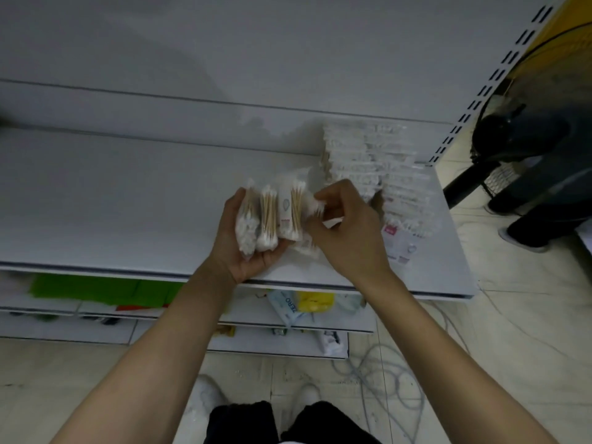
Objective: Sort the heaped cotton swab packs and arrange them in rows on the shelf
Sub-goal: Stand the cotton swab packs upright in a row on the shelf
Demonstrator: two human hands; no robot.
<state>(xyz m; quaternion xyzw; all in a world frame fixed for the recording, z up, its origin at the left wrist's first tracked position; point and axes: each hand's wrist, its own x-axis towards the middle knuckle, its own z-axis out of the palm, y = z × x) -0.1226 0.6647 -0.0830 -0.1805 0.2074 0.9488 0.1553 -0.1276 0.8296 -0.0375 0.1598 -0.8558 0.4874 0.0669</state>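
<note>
**Operator:** Head view, nearest zone: what is showing?

**Observer:** White shoes (205, 398) are standing on a pale tiled floor (519, 341). Loose cables (381, 373) are lying just to their right. Beyond them, lower shelves (64, 328) are carrying a green item (93, 288) and a yellow packet (315, 301).

**Operator:** Hand status?

**Observer:** Left hand (246, 245) is cupping a bundle of cotton swab packs (267, 216) palm up, fingers curling round it, over the front part of the white shelf (121, 206). Right hand (347, 235) is pinching the top end of the outermost pack (315, 206), at the bundle's right side.

**Operator:** Far zone?

**Observer:** A row of packs (381, 168) is lying overlapped on the shelf's right part, running back toward the white back panel (256, 43). A slotted upright (493, 81) is bounding the shelf at right. A dark floor fan (519, 136) is standing beyond it.
</note>
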